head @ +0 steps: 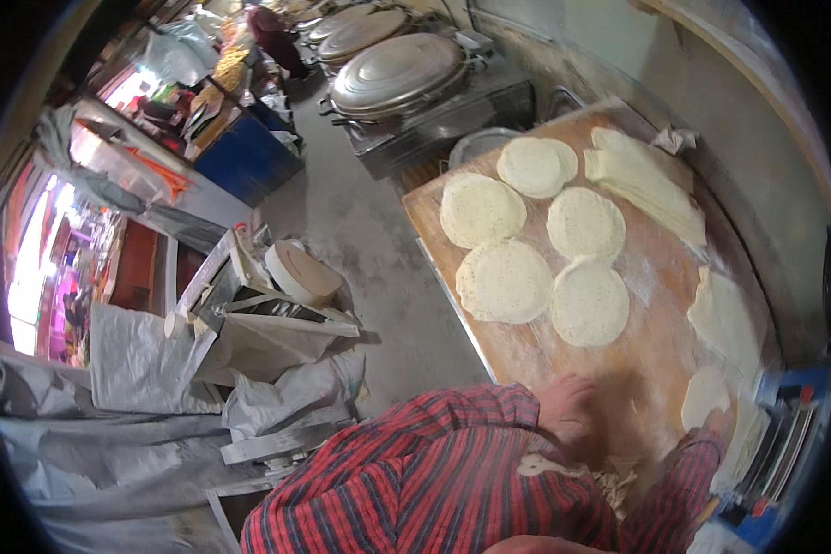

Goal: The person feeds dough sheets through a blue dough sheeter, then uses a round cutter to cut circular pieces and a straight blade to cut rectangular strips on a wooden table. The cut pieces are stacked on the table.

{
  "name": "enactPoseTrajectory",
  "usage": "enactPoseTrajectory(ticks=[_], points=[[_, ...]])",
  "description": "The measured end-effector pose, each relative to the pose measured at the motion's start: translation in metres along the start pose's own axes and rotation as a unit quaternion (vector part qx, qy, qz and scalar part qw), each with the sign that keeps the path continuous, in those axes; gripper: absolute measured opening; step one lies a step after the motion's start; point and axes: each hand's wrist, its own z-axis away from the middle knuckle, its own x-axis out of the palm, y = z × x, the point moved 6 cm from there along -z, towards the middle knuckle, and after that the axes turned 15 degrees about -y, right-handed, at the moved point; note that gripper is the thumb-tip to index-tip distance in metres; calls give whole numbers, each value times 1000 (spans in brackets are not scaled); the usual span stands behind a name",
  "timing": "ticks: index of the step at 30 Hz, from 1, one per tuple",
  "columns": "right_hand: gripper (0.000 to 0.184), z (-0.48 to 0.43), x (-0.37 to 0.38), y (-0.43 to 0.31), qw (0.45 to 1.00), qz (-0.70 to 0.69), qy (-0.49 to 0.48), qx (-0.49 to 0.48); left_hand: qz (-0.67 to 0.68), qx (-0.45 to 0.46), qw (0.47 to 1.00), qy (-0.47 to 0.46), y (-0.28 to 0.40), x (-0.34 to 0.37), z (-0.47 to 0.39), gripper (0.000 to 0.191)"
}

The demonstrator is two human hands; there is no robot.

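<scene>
Above the near part of a floured wooden work table (637,374) is my left hand (569,405), blurred, with nothing plainly in it. My right hand (719,424) touches the lower edge of a small oval dough sheet (703,397) at the table's right side; whether the fingers grip it does not show. Several flat round dough pieces lie farther up the table, among them one at the left (504,280) and one beside it (590,302). A folded stack of dough sheets (644,181) lies at the far right, and another dough sheet (726,318) lies nearer.
A blue-framed roller machine (779,443) stands at the right edge. Large lidded metal pans (398,73) sit on a stove beyond the table. On the left are a metal-framed machine (277,311), plastic sheeting (138,360) and a blue counter (246,163). A person (273,38) stands far off.
</scene>
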Motion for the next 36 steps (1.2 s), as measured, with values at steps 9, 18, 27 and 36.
enactPoseTrajectory(ticks=[9, 18, 27, 36], points=[[35, 89, 60, -268, 916, 138, -69, -370, -29, 7, 998, -48, 13, -18, -22, 77], [39, 191, 26, -294, 925, -34, -26, -378, -82, 36, 990, -110, 34, -19, -27, 85], [42, 105, -87, 12, 988, 119, -98, 3, -245, 205, 919, -233, 123, 86, -66, 77], [35, -28, -69, 194, 976, 204, -16, 76, -15, 122, 956, -265, 162, 103, -132, 87]])
